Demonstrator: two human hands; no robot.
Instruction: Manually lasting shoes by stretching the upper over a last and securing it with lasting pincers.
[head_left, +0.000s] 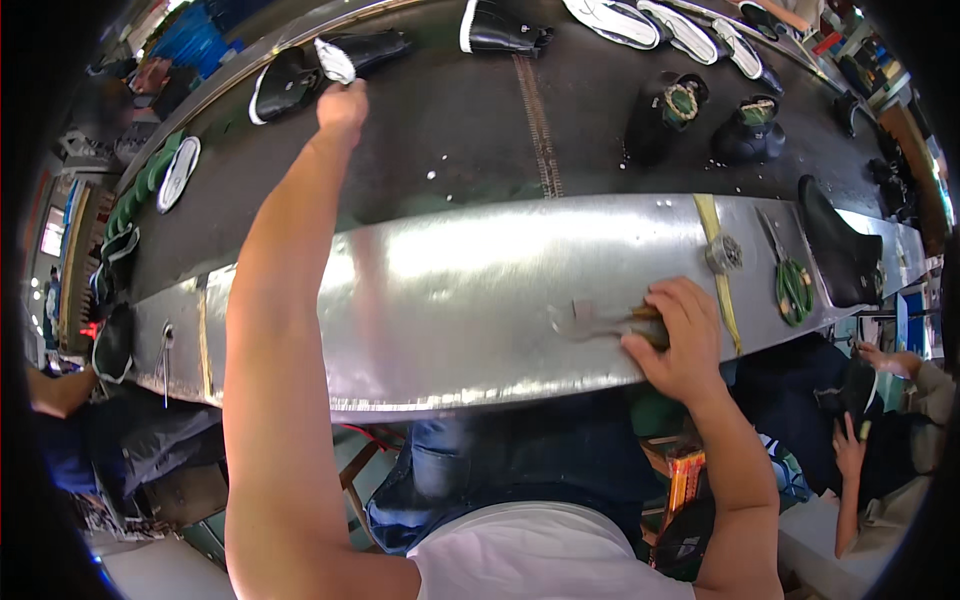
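Observation:
My left arm stretches far across the metal sheet (450,290) to the dark belt (440,120). There my left hand (342,112) is closed at the white end of a black boot (368,47); its fingertips are partly hidden. Another black boot (284,87) lies just left of it. Over the metal sheet, my right hand (680,335) is wrapped round the brownish handles of metal lasting pincers (580,320), whose head points left and is smeared by motion.
On the sheet's right stand a small cup of metal bits (723,254), green-handled scissors (790,275) and a black boot (838,250). Along the belt are black boots (752,130) and white soles (612,20). A co-worker's hands (852,445) show at right, another person's arm (60,392) at left.

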